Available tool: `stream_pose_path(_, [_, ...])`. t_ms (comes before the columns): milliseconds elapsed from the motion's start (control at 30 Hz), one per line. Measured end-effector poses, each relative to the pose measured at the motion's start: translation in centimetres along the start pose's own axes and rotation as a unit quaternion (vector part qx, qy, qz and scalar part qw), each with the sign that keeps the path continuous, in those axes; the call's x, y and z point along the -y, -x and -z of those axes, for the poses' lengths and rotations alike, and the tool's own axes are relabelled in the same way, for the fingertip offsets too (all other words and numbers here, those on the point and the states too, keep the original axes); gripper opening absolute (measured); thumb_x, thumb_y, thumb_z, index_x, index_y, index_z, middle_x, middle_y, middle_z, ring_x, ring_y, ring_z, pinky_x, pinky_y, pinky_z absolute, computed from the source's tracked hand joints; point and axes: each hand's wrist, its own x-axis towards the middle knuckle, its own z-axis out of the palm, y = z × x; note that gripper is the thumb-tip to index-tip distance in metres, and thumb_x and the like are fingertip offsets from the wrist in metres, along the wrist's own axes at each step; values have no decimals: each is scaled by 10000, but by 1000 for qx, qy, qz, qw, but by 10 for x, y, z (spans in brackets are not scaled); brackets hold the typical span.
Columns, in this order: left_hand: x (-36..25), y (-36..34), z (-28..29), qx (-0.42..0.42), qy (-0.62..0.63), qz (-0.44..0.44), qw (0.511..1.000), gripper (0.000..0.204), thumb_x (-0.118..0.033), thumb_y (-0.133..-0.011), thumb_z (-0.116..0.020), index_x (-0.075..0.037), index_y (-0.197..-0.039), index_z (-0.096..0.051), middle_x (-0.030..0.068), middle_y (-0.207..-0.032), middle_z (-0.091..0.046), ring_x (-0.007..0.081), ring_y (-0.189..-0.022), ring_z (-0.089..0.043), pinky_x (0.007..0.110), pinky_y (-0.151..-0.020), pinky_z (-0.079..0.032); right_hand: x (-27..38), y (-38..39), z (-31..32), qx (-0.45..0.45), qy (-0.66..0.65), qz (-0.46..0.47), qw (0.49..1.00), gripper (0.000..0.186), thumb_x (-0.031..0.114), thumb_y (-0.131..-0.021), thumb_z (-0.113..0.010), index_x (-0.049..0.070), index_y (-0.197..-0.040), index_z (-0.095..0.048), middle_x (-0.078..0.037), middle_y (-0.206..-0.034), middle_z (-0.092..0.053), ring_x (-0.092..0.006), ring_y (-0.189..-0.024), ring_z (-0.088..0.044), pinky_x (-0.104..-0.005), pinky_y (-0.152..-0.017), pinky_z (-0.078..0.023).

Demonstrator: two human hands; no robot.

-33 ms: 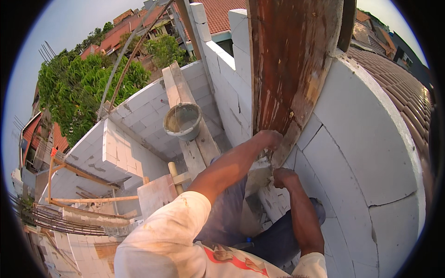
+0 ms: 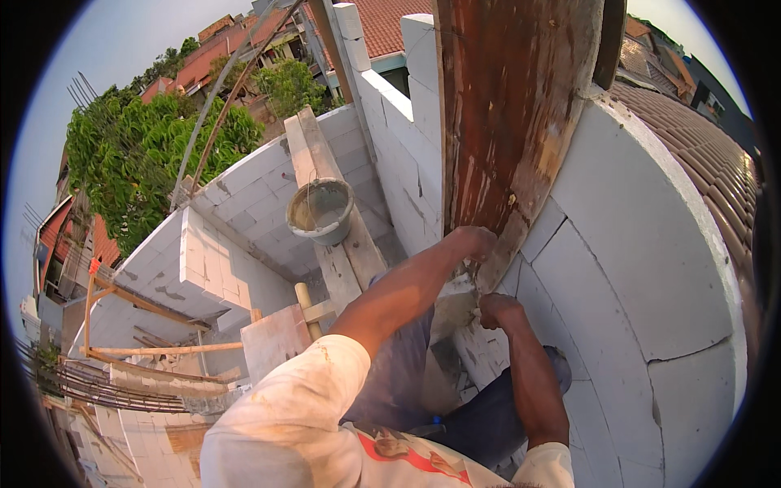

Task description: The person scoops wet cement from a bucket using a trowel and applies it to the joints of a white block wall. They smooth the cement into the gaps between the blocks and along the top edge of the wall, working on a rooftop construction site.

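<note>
A tall reddish-brown board (image 2: pixel 512 114) stands against the white block wall, with a paler, worn wooden strip (image 2: pixel 533 220) along its right side. My left hand (image 2: pixel 474 243) is closed at the board's lower end, its fingertips mostly turned from view. Just below and to the right, my right hand (image 2: pixel 499 311) is closed beside the bottom tip of the strip. What either hand grips, if anything, is hidden. A grey, mortar-coloured piece (image 2: pixel 454 315) shows left of my right hand; its kind is unclear.
A mortar-stained bucket (image 2: pixel 321 213) stands on scaffold planks (image 2: pixel 360 252) to the left. White block walls (image 2: pixel 626 268) rise close on the right, with a tiled roof (image 2: pixel 691 138) beyond. A pale board (image 2: pixel 282 340) and timber frame (image 2: pixel 163 351) lie left, over a drop.
</note>
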Motion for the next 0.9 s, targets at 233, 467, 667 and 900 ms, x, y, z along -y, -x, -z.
stream_pose_path(233, [-18,29,28,-10,65,33,997,271,-104,-766,-661,24,-986,-755,187,-1004,-743,332,-970,-715,437,-799,-574,1,4,4,26,24,-21,999,284,115,-745,-693,14,-1004,-752,-157,-1032,-747,-293,-969,-729,-409,-822,-566])
stream_pose_path(467, [-14,44,34,-27,52,20,998,270,-157,-806,-686,27,-992,-751,187,-1009,-740,342,-977,-708,446,-811,-573,6,2,7,54,-10,-27,998,255,96,-750,-657,18,-972,-756,-131,-930,-760,-277,-890,-739,-396,-798,-568])
stream_pose_path(667, [-17,50,42,1,50,11,999,336,-239,-841,-713,21,-1052,-740,179,-1077,-732,338,-1034,-696,448,-858,-570,9,2,10,70,7,-37,997,267,87,-757,-654,9,-992,-754,-145,-968,-757,-273,-915,-736,-390,-794,-570])
stream_pose_path(900, [-21,52,43,-23,61,26,998,324,-224,-837,-714,14,-1054,-745,173,-1110,-727,329,-1064,-687,433,-888,-566,4,-6,3,58,-6,-38,998,242,74,-755,-668,-23,-958,-755,-155,-924,-756,-286,-863,-738,-411,-739,-579])
